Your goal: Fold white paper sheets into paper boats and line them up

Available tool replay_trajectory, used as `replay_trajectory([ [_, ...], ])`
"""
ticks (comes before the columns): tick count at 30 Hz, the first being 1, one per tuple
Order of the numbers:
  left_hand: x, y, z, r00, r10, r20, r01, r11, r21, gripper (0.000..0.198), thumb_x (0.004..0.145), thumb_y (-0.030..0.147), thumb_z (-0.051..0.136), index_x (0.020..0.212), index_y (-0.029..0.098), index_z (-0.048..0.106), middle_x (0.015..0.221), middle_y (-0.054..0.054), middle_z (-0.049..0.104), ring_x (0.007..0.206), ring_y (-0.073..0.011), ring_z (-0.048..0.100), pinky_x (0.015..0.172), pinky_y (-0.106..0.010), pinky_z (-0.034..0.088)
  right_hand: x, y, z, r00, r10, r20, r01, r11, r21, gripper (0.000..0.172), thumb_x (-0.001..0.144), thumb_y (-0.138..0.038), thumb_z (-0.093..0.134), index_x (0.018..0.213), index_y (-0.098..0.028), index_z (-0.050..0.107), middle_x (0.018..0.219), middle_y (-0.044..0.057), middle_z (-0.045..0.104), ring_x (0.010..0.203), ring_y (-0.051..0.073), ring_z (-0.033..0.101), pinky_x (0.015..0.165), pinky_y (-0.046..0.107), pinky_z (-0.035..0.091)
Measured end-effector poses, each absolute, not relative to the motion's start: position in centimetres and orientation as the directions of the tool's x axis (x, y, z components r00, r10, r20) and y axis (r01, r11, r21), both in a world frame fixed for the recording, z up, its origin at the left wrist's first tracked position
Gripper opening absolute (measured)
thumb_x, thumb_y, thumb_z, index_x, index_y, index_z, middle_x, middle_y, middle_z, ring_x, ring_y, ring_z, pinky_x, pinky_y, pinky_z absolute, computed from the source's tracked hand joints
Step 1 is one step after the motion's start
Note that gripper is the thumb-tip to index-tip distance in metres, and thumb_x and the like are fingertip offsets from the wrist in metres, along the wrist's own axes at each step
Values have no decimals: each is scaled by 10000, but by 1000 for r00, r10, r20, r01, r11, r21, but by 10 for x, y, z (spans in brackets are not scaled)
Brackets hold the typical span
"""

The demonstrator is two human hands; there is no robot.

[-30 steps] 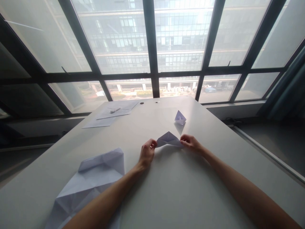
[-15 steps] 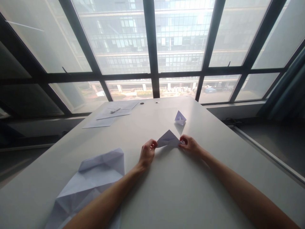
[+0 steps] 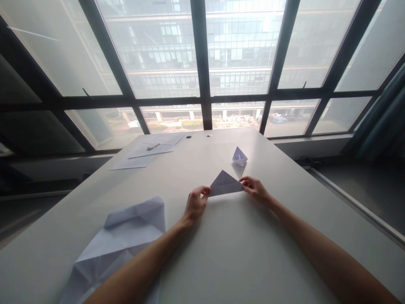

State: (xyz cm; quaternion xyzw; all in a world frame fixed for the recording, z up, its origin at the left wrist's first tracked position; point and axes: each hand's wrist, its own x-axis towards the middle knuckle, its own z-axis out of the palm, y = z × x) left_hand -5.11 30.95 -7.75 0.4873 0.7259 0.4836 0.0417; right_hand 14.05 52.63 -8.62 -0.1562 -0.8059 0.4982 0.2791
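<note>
A small folded white paper triangle (image 3: 225,184) is held just above the white table (image 3: 240,253). My left hand (image 3: 195,203) pinches its left corner and my right hand (image 3: 257,188) pinches its right corner. Both hands are closed on the paper, with the triangle's peak pointing up and away from me. A finished small paper boat (image 3: 239,156) stands on the table just beyond the right hand.
A large creased folded paper sheet (image 3: 120,240) lies at the near left, partly under my left forearm. Flat sheets (image 3: 148,153) with a small white object (image 3: 153,146) on them lie at the far left. The table ends at a big window (image 3: 202,63).
The paper has been drawn flatter and stands taller as a clean triangle. Both hands have shifted slightly, the right one a little up and away.
</note>
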Motion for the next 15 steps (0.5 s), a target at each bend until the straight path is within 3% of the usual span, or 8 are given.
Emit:
replay_trajectory([
  [2, -52, 310, -79, -509, 765, 394, 677, 73, 733, 175, 881, 220, 555, 939, 202, 719, 939, -40, 734, 873, -198, 659, 804, -305, 501, 140, 526, -87, -806, 520, 284, -45, 424, -905, 323, 799, -284, 582, 1107, -190, 577, 716, -34, 570, 610, 130, 481, 576, 251, 366],
  [5, -50, 309, -78, -470, 800, 372, 723, 108, 682, 218, 856, 154, 534, 929, 211, 731, 930, -34, 735, 881, -202, 644, 811, -311, 491, 139, 524, -89, -794, 540, 279, 2, 460, -888, 340, 786, -217, 529, 1125, -200, 537, 668, -58, 530, 592, 131, 468, 573, 247, 365],
  [10, -44, 307, -73, -360, 845, 396, 831, 99, 547, 222, 841, 112, 536, 873, 222, 726, 822, -15, 710, 818, -198, 608, 796, -315, 457, 137, 518, -89, -760, 574, 303, 209, 658, -723, 371, 754, -128, 484, 1106, -218, 558, 692, -44, 540, 614, 141, 503, 616, 255, 376],
  [15, -39, 306, -68, -305, 856, 417, 876, 82, 474, 171, 882, 159, 558, 860, 215, 718, 779, -23, 685, 791, -196, 595, 788, -314, 438, 138, 517, -87, -749, 583, 313, 290, 715, -636, 372, 753, -108, 495, 1102, -214, 566, 757, -15, 584, 664, 151, 543, 651, 254, 390],
])
